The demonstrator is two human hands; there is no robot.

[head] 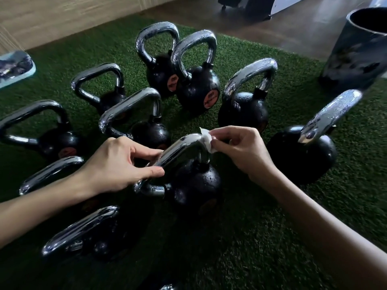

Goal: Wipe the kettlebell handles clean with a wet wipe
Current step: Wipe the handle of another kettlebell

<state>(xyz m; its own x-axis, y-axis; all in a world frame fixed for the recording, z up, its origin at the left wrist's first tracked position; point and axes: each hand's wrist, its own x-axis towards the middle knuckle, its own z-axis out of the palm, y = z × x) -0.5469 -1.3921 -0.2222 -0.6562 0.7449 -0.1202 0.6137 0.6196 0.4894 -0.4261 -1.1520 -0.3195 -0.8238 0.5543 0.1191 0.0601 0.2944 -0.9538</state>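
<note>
a black kettlebell [195, 185] stands upright on the green turf mat [272, 227], near the middle of the view and closest to the person. its shiny metal handle [181, 148] arches up between the two hands. the left hand [117, 164] holds the left side of that handle, with the fingers over the top and the thumb underneath, pinching the bar. the right hand [240, 147] pinches a small folded white wet wipe [207, 141] between thumb and fingertips and presses it against the upper right bend of the handle, where the bar turns down toward the ball.

other kettlebells [198, 91] of the same black-and-chrome kind stand around it on the mat, some to the left, some behind and some to the right. the handles at the back and on the right look beaded with droplets; those on the left look smooth and glossy. a tall dark cylinder bin [356, 49] stands at the far right corner of the mat. a flat pale packet [14, 68] lies at the left edge, blurred. wooden floor [62, 17] runs beyond the mat.
</note>
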